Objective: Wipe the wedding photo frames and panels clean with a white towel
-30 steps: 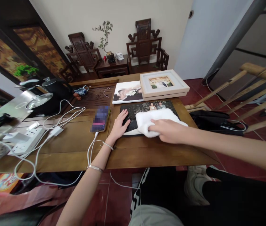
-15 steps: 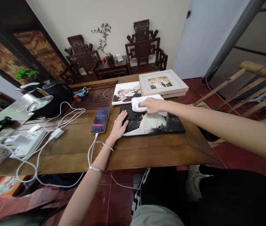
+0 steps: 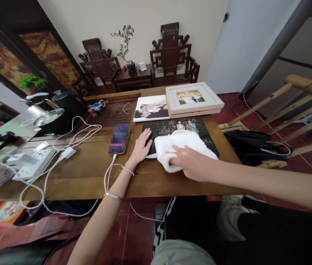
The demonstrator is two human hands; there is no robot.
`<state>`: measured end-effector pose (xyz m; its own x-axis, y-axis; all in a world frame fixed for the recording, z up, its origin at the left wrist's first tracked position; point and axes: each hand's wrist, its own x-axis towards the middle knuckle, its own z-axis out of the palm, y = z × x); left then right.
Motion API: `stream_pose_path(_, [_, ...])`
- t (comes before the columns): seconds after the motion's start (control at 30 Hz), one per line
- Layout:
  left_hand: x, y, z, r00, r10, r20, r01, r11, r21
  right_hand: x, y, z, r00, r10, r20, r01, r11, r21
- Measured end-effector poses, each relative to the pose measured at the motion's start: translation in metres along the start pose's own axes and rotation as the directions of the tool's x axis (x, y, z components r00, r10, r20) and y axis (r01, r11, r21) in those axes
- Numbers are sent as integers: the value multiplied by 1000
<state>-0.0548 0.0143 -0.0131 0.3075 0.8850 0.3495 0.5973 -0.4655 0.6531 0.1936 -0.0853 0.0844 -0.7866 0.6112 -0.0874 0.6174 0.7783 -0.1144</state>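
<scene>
A dark wedding photo panel [image 3: 158, 129] lies flat on the wooden table [image 3: 89, 180]. My left hand [image 3: 142, 147] rests with outstretched fingers on the panel's left edge. In my right hand [image 3: 190, 160] is a folded white towel [image 3: 183, 141], pressed over the lower part of the panel and hanging past its near edge. The towel hides much of the picture; two figures show above it. Behind the panel are a smaller photo print [image 3: 151, 108] and a pale boxed picture frame [image 3: 194, 97].
Left of my left hand lies a phone [image 3: 119, 138] on a charging cable. A white power strip [image 3: 34, 162] with tangled cords and a black pot [image 3: 51, 119] are farther left. A bamboo chair [image 3: 290, 103] stands at the right, beside a black bag [image 3: 249, 145].
My right hand has drawn the towel from the panel's far edge toward me, over its near edge. The two figures at the top are now uncovered. My left hand stays in place.
</scene>
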Motion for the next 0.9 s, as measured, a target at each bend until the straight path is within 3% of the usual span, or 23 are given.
stream_pose_path(0.13, [0, 1, 0, 1000, -5, -3, 5, 1000, 6, -8, -14, -8, 1000, 2, 22, -3, 998, 67])
stream_pose_path(0.23, [1, 0, 1, 1000, -3, -6, 3, 1000, 6, -1, -7, -18, 997, 64, 50, -70, 991, 118])
stream_pose_path(0.53, [1, -2, 0, 1000, 19, -2, -19, 1000, 1, 68, 67, -39, 996, 89, 20, -90, 995, 48])
stream_pose_path(0.7, [0, -1, -2, 1000, 19, 3, -19, 1000, 1, 100, 92, -47, 992, 124, 5, -124, 992, -13])
stream_pose_path(0.8, [0, -2, -2, 1000, 12, -2, -13, 1000, -5, 103, 91, -39, 989, 149, -9, -149, 987, -52])
stream_pose_path(0.9, [0, -3, -1, 1000, 18, 2, -18, 1000, 1, 92, 75, -25, 985, 170, -24, -171, 981, -94])
